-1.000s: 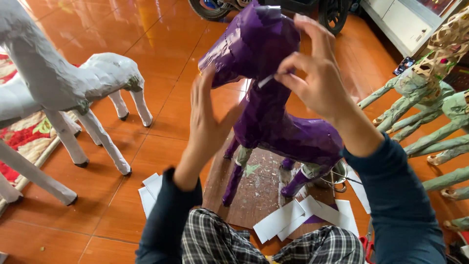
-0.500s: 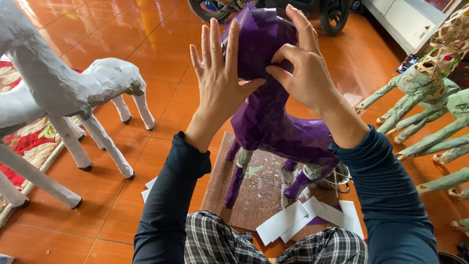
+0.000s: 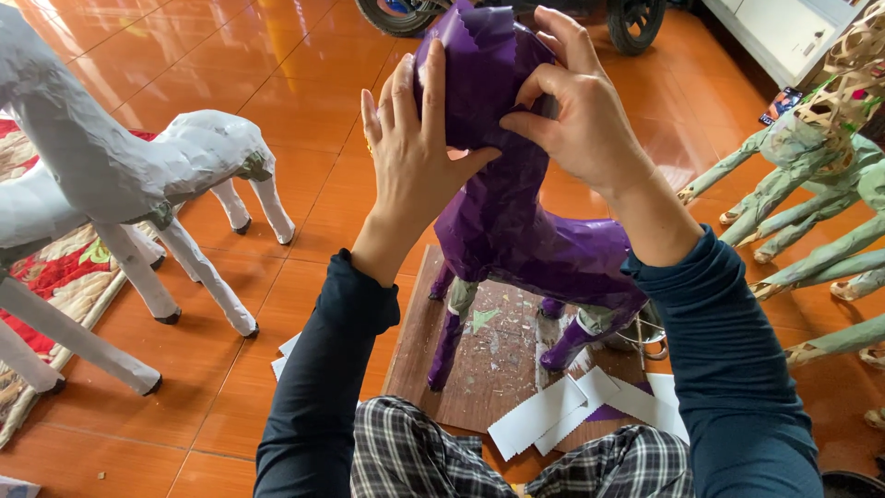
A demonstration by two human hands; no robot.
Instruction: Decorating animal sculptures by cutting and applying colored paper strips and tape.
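Observation:
A purple paper-covered horse figure (image 3: 516, 231) stands on a brown board (image 3: 489, 360) in front of me. My left hand (image 3: 415, 157) lies flat against the left side of its neck, fingers spread upward. My right hand (image 3: 576, 111) presses on the right side of the head and neck, fingertips pinching down a strip of purple paper (image 3: 479, 37) with a zigzag edge. Both sleeves are dark blue.
White paper-covered horse figures (image 3: 120, 184) stand at the left on the orange tile floor, partly over a red patterned mat (image 3: 55, 277). Greenish bare-frame figures (image 3: 811, 184) lie at the right. White paper strips (image 3: 562, 410) lie on the board near my plaid-clad knees.
My left hand has moved from below the head up onto the neck and now lies flat on it. My right hand has shifted slightly, still pressing the paper on the head.

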